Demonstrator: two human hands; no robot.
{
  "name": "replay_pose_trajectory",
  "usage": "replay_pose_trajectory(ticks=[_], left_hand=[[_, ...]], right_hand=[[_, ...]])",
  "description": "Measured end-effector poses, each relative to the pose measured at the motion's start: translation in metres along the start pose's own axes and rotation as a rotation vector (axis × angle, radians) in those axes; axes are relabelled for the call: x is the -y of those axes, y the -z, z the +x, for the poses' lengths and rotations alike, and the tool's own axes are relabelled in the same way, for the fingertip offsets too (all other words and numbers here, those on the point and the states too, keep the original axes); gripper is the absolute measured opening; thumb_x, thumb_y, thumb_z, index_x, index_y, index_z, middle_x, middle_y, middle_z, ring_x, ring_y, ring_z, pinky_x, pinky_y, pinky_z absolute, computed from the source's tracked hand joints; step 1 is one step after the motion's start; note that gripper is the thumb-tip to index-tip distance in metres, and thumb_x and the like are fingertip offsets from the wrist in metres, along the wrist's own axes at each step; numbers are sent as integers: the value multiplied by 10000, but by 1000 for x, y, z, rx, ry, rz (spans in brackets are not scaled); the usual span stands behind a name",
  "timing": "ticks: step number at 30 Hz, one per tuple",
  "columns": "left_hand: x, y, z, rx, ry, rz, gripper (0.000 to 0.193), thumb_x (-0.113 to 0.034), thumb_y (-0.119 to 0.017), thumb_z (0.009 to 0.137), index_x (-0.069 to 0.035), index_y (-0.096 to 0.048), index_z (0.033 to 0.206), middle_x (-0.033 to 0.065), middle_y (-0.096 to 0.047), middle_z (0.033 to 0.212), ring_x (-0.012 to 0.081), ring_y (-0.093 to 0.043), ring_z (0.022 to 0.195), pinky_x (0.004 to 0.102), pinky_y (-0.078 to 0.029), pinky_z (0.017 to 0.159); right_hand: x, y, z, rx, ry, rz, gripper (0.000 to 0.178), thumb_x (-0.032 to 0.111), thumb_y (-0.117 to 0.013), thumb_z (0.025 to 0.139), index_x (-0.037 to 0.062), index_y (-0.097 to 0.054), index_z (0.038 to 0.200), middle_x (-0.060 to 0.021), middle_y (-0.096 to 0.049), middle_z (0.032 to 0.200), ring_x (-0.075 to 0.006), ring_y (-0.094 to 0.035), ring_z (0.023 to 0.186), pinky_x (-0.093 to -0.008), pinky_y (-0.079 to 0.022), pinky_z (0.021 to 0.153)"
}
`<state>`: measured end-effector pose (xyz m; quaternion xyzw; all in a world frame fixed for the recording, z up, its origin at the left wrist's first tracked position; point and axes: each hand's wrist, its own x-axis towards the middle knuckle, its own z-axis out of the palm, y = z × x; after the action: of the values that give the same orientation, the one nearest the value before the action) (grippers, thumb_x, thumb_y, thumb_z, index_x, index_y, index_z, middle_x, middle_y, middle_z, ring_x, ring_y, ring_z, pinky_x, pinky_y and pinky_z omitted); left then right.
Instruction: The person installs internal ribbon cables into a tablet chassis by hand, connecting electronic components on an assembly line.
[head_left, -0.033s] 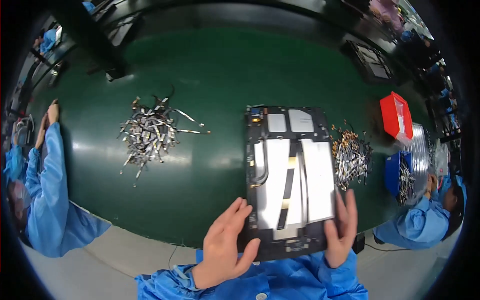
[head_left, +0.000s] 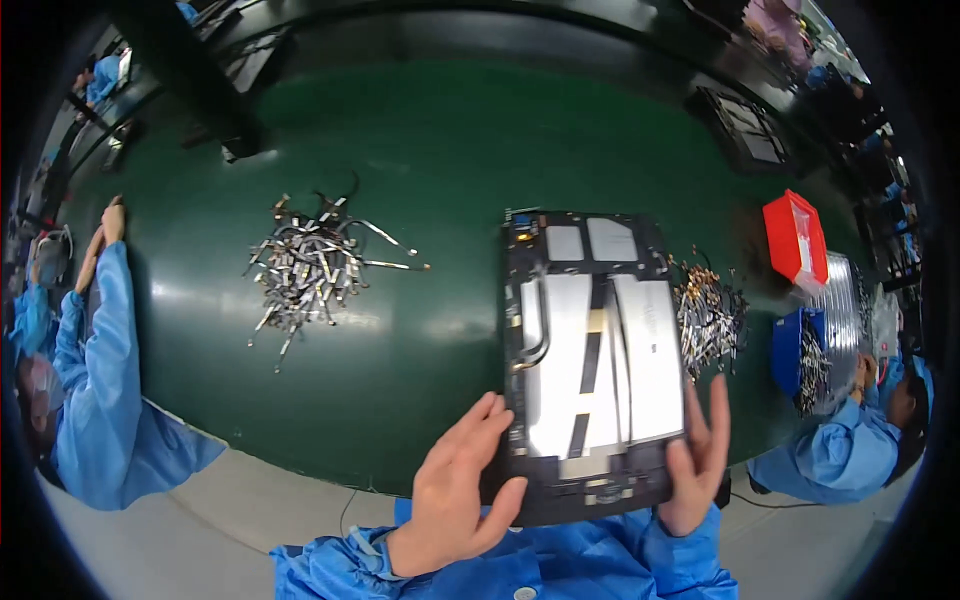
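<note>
An opened tablet (head_left: 655, 345) is held upright between my hands, close to my body. Its inside faces up: silver battery panels, a black frame, dark flat strips and two pale squares near the far end. My left hand (head_left: 455, 485) grips its near left edge, with the thumb by the lower corner. At the near right edge my right hand (head_left: 698, 465) holds it, fingers stretched along the side. Left of the tablet lies a heap of small flat cables (head_left: 312, 265). A second heap of small cable parts (head_left: 710, 318) lies just beyond its right edge, partly covered by it.
The green table (head_left: 400, 130) curves around me. At the right stand a red bin (head_left: 790, 240) and a blue bin (head_left: 788, 350) with metal parts. Another opened device (head_left: 745, 130) lies far right. Blue-sleeved co-workers sit left (head_left: 105, 350) and right (head_left: 835, 440). A dark post (head_left: 185, 75) rises at far left.
The whole view has shifted slightly, so the heaps sit a little further right. The tablet and my right hand have moved slightly right; the grip looks the same.
</note>
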<state>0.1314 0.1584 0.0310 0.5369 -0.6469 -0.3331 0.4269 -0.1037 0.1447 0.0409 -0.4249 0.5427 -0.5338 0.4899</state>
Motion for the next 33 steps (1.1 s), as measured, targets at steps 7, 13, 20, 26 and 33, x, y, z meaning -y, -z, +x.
replay_pose_trajectory(ticks=[7,13,20,26,33], left_hand=[[8,40,62,-22,-420,646,300,-77,-639,746,6,-637,1034,123,-652,1043,252,-632,960,363,-521,833],[71,87,99,-188,-407,1251,265,-113,-599,729,-17,-656,970,77,-635,1058,226,-558,1059,345,-449,858],[90,89,110,-172,-579,1265,82,-126,-606,703,-70,-600,764,47,-577,809,200,-562,875,320,-435,737],[93,89,123,-126,-623,1199,65,-121,-612,715,-89,-565,746,31,-544,783,190,-548,831,321,-434,712],[74,104,127,-284,-501,488,135,-15,-667,752,-47,-590,858,71,-604,936,241,-572,929,346,-444,763]], right_hand=[[55,-4,80,90,9,208,758,87,-590,871,24,-200,1518,-261,-318,1500,-315,-460,1318,-369,-410,1074],[50,-37,212,140,49,261,603,46,-570,907,70,-352,1469,-200,-418,1454,-272,-530,1240,-360,-446,1028],[-8,-109,348,32,94,363,625,6,-625,849,78,-406,1430,-220,-397,1466,-284,-469,1283,-359,-405,1044],[-33,-139,403,70,220,2,638,104,-649,865,41,-378,1439,-223,-381,1483,-309,-411,1347,-378,-347,1088],[59,-128,344,254,374,-432,316,61,-631,821,22,-663,1133,-69,-684,1007,-150,-618,948,-275,-474,841]])
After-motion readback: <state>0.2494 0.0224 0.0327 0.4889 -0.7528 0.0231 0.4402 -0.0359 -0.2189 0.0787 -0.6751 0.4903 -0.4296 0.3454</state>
